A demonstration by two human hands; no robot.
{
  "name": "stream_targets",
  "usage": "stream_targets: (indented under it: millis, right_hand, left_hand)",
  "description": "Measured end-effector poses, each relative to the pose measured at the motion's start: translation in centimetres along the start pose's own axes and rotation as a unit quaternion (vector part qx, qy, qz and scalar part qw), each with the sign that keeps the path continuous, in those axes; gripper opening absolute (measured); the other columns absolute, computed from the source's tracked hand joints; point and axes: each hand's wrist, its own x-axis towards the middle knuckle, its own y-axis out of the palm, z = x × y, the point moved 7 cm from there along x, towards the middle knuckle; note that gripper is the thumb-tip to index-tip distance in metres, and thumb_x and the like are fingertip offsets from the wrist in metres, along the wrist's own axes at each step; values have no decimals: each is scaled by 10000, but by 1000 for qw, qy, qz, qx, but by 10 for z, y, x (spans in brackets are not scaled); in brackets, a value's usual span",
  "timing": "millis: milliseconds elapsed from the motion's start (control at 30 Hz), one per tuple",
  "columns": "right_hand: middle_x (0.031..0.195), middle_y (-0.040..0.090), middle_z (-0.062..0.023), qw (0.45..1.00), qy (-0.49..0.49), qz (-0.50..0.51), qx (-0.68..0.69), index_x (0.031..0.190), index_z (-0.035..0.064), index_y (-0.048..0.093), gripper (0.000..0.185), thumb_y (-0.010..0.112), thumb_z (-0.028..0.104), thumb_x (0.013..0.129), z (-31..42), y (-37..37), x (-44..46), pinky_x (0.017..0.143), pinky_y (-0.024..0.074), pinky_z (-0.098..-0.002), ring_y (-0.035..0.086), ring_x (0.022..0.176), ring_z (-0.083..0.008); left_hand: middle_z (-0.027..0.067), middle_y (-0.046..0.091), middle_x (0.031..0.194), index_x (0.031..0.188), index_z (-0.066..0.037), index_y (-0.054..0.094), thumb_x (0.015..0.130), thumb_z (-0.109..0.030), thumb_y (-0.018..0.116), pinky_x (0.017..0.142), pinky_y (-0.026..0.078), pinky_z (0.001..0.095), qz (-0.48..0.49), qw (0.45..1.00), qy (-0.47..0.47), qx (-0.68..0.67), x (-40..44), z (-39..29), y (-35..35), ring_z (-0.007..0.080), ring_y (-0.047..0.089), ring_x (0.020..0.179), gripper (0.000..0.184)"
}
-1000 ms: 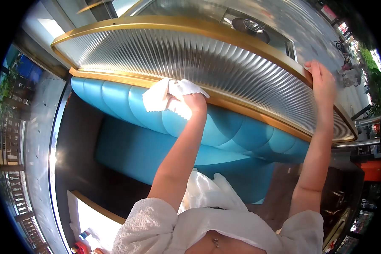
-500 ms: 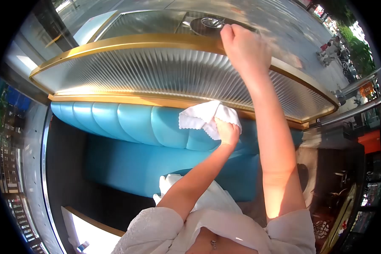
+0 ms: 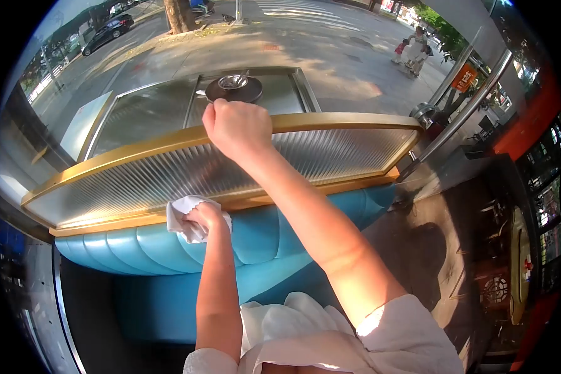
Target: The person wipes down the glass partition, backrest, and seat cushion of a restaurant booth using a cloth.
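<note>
A white cloth (image 3: 179,213) with a scalloped edge is bunched under my left hand (image 3: 207,215), whose fingers are closed on it. It presses against the top of the blue padded backrest (image 3: 137,249), close below the partition's lower wooden ledge. Up on the partition's gold frame (image 3: 346,118), my right hand (image 3: 240,128) is closed in a fist at the top edge, its fingertips mostly hidden. Ribbed glass (image 3: 336,149) fills the frame between my two hands.
Beyond the partition stands a metal-topped table (image 3: 153,115) with a dark plate (image 3: 250,93) and a metal bowl (image 3: 232,81). The blue seat (image 3: 149,305) lies below me. A metal rail (image 3: 470,109) rises at right. People (image 3: 414,53) are on the pavement.
My view has tilted up and turned right, showing more street. Both hands have shifted left along the partition and backrest, the cloth staying in my left hand.
</note>
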Motion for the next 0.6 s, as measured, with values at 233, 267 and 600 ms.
stream_targets:
  millis: [233, 267, 600]
  right_hand:
    - [701, 630, -165, 996, 49, 54, -45, 742, 91, 615, 360, 409, 348, 888, -3, 6, 1, 607, 473, -476, 601, 674, -389]
    - [736, 629, -169, 996, 51, 51, -49, 765, 99, 613, 365, 401, 367, 892, -8, 7, 2, 642, 466, -475, 595, 721, -394]
    - [787, 649, -68, 984, 123, 127, -35, 899, 67, 658, 329, 462, 331, 881, -39, 17, 9, 701, 444, -314, 603, 728, -192]
  left_hand:
    - [154, 281, 1380, 1390, -32, 172, 906, -335, 459, 1026, 302, 360, -92, 989, 111, -41, 78, -44, -49, 293, 365, 1221, 639]
    - [160, 297, 1375, 1382, -26, 190, 904, -312, 469, 1027, 302, 359, -81, 983, 156, -60, 85, -49, -49, 291, 372, 1215, 623]
    - [263, 222, 1428, 1392, 60, 117, 839, -126, 450, 1083, 223, 397, -81, 995, 2, -49, 211, -114, -123, 364, 265, 1317, 672]
